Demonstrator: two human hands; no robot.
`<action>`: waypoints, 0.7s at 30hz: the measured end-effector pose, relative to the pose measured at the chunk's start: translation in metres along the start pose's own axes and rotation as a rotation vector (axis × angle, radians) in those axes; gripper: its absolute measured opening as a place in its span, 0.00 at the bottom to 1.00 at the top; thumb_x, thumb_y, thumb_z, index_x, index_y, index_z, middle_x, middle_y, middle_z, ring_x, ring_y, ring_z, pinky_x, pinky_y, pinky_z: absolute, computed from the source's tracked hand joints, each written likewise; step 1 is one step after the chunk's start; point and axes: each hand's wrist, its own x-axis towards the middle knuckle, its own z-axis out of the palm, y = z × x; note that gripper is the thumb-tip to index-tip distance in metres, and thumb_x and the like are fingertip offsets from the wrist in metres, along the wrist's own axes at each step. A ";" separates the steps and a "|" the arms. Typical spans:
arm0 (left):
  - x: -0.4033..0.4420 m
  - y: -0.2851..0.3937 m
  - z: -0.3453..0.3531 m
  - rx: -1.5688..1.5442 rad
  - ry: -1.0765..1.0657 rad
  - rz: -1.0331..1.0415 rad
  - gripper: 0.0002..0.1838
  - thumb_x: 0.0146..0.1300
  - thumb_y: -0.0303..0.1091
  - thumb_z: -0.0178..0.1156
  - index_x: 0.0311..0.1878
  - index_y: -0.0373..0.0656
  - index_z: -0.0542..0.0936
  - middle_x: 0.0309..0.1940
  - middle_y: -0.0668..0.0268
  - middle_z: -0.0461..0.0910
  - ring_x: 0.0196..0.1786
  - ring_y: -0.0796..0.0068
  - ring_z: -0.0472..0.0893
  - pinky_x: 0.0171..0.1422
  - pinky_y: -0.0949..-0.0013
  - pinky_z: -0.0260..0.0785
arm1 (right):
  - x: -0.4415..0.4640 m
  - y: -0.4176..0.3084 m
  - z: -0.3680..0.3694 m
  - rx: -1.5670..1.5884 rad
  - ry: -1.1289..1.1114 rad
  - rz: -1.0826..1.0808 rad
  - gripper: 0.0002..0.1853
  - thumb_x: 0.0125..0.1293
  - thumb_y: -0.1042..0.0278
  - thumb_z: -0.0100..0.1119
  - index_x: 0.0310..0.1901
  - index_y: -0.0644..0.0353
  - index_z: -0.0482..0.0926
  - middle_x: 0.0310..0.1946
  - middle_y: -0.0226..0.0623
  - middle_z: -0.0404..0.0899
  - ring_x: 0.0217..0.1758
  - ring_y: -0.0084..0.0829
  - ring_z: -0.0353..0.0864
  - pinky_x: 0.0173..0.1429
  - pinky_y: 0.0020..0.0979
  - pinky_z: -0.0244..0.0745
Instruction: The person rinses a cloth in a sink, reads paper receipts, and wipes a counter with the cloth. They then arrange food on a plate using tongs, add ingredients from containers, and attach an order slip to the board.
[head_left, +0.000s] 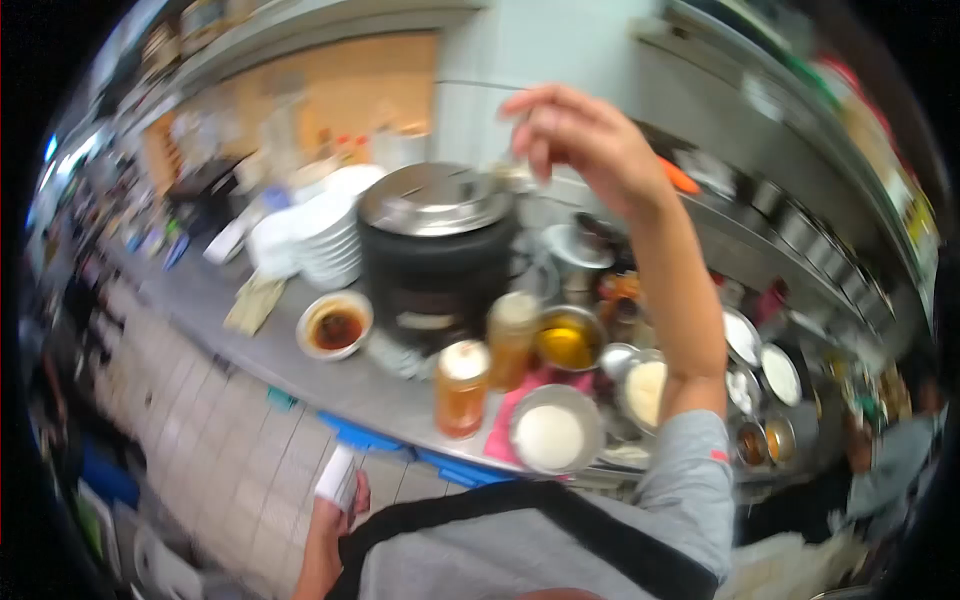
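My right hand is raised high in front of the wall, near the black soup kettle with its steel lid. Its fingers are loosely bent and apart, with nothing visible in them. Low beside the counter, my left hand is closed around a white flat-sided item, its exact kind unclear. On the counter's front edge stand a jar of amber liquid with a white top and a metal bowl of white contents on a pink cloth. Motion blurs the view.
A white bowl with dark sauce and stacked white plates are left of the kettle. A bowl of yellow liquid and several ingredient containers line the right. Shelves hang above; another person is at far right.
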 end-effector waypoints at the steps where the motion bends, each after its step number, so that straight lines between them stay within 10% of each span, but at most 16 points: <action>1: -0.006 0.007 -0.013 0.049 -0.057 0.068 0.25 0.68 0.55 0.41 0.30 0.43 0.73 0.17 0.67 0.71 0.17 0.75 0.66 0.21 0.73 0.56 | 0.013 -0.001 0.043 -0.107 -0.251 0.038 0.19 0.62 0.62 0.59 0.53 0.59 0.73 0.34 0.37 0.79 0.29 0.27 0.76 0.36 0.27 0.74; 5: -0.049 0.068 -0.020 0.027 -0.090 0.233 0.24 0.68 0.55 0.42 0.28 0.43 0.71 0.15 0.70 0.65 0.18 0.78 0.62 0.25 0.75 0.54 | 0.054 -0.007 0.213 -1.000 -0.995 -0.209 0.25 0.58 0.64 0.61 0.58 0.54 0.69 0.36 0.42 0.77 0.35 0.39 0.78 0.41 0.37 0.75; 12: -0.116 0.134 -0.103 0.123 0.198 0.462 0.16 0.66 0.46 0.52 0.40 0.42 0.77 0.21 0.73 0.69 0.21 0.86 0.66 0.21 0.80 0.53 | 0.146 0.073 0.451 -0.448 -1.066 -0.784 0.23 0.57 0.60 0.63 0.53 0.58 0.73 0.54 0.49 0.71 0.46 0.45 0.76 0.49 0.41 0.72; 17: -0.140 0.150 -0.196 -0.055 -0.089 0.629 0.20 0.66 0.48 0.50 0.51 0.41 0.76 0.32 0.68 0.76 0.32 0.79 0.75 0.32 0.77 0.65 | 0.213 0.082 0.537 -0.181 -1.309 -0.462 0.09 0.57 0.71 0.59 0.39 0.59 0.71 0.32 0.41 0.79 0.37 0.43 0.80 0.40 0.37 0.73; 21: -0.146 0.193 -0.208 -0.421 0.653 0.846 0.21 0.71 0.47 0.41 0.51 0.40 0.74 0.36 0.65 0.77 0.39 0.74 0.75 0.43 0.70 0.66 | 0.285 0.133 0.607 -0.125 -1.136 -0.534 0.16 0.56 0.73 0.59 0.47 0.55 0.71 0.30 0.42 0.78 0.33 0.39 0.78 0.40 0.35 0.70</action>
